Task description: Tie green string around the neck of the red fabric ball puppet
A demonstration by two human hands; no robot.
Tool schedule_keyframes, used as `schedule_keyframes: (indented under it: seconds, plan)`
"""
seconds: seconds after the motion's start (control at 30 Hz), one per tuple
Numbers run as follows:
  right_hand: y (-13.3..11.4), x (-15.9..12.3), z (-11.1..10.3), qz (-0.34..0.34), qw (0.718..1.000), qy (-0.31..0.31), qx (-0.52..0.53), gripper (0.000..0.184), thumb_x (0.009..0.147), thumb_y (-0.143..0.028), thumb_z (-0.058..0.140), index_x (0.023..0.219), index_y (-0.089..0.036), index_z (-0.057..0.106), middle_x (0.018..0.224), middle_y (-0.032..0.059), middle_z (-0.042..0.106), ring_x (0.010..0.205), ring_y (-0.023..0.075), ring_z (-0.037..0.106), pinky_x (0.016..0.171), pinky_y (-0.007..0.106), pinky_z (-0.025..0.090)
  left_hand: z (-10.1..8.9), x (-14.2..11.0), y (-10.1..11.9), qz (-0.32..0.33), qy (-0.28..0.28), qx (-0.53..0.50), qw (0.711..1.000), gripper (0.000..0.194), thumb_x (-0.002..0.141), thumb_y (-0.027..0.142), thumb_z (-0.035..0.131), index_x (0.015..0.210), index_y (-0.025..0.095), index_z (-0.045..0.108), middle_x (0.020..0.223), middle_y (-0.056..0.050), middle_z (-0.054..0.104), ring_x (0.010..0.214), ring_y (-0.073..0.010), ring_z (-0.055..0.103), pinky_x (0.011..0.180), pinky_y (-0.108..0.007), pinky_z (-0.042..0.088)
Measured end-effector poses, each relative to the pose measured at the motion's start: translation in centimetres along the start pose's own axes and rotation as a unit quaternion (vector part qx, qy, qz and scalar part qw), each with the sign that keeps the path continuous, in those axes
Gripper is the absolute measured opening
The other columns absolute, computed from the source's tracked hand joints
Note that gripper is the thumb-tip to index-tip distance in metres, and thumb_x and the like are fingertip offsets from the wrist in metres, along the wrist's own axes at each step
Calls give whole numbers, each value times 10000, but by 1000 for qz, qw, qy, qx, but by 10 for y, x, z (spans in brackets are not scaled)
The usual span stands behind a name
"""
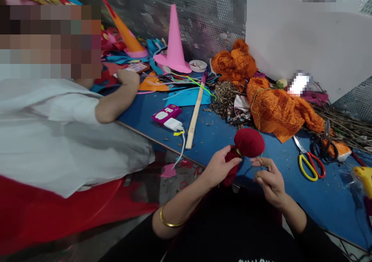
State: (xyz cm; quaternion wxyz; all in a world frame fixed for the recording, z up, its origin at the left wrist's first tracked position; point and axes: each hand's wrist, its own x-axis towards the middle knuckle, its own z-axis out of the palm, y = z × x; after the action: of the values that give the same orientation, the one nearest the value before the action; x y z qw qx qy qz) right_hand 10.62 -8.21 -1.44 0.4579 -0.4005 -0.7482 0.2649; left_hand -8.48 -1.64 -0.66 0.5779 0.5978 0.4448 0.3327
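At the lower centre of the frame, over the near edge of a blue table (pixel 221 138), the left hand (pixel 217 169) closes its fingers around the gathered neck of a red cloth ball (pixel 249 142), whose rounded head points up and to the right while its bunched tail runs down-left into the palm. The right hand (pixel 269 178), just beside it, pinches a thin thread (pixel 255 111) between thumb and fingertips. Directly behind the ball lies crumpled orange fabric (pixel 279 109); yellow-handled scissors (pixel 308 161) and black scissors (pixel 325 145) rest to the right. A wooden stick (pixel 195 114) and a white charger (pixel 173 124) lie left of centre, a pink cone (pixel 174 41) stands farther back. Another person's arm (pixel 116 99) leans on the table at upper left. Wire mesh (pixel 203 25) lines the wall behind.
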Motion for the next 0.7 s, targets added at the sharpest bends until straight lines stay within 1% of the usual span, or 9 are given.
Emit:
schedule_keyframes:
  seconds: [0.03,0.1,0.13,0.2,0.27,0.37,0.47,0.57,0.7]
  plan:
    - [-3,4,2,-13,999,2,49,292,977,-305,401,796,-199,604,1026,119,613,1092,259,576,924,428,451,3,1,-2,2,-3,5,1000,292,789,324,617,1016,141,600,989,-70,695,966,-223,619,886,-357,488]
    - [-6,12,7,-19,989,9,146,328,988,-334,387,779,-204,603,882,82,647,979,243,621,955,459,428,9,3,-5,5,4,14,1000,247,799,330,594,961,143,592,939,-58,688,913,-210,618,856,-341,490]
    - [-7,16,11,-9,981,18,191,353,988,-356,389,749,-203,601,775,57,630,870,225,628,919,448,444,11,4,-6,4,12,25,1000,237,802,328,584,951,144,589,906,-50,683,878,-203,616,830,-333,492]
    - [-6,21,17,43,968,38,246,386,974,-387,428,683,-197,594,651,21,560,689,180,571,768,374,471,13,5,-7,-3,24,68,997,211,785,316,595,915,149,591,846,-35,675,809,-195,611,780,-323,491]
    - [-6,21,21,116,962,47,243,387,954,-383,480,638,-188,590,609,3,511,605,145,494,616,296,416,14,4,-8,-8,26,107,994,195,761,293,622,898,157,601,845,-35,686,798,-202,616,774,-328,486]
    - [-12,18,21,185,963,63,184,385,945,-331,502,598,-179,570,569,-17,480,558,117,436,560,262,346,14,2,-10,2,36,94,995,249,751,268,634,978,168,607,1002,-68,707,929,-231,635,865,-354,471]
    - [-23,15,19,192,967,76,146,377,937,-293,495,584,-177,552,559,-22,488,556,109,445,561,253,341,14,0,-12,14,54,68,996,283,763,259,625,1032,177,597,1093,-79,696,1025,-240,625,927,-361,454]
    - [-29,16,22,194,970,86,122,366,933,-270,491,583,-177,544,557,-24,486,555,107,454,562,247,347,14,-1,-14,17,61,89,994,269,781,256,612,1041,188,599,1083,-64,699,1013,-231,625,926,-355,453]
    - [-25,16,27,197,970,85,118,370,939,-271,484,585,-178,536,563,-23,483,555,108,457,561,245,358,12,1,-19,-5,66,136,988,294,792,293,616,1063,182,609,1062,-66,708,966,-239,634,889,-364,464]
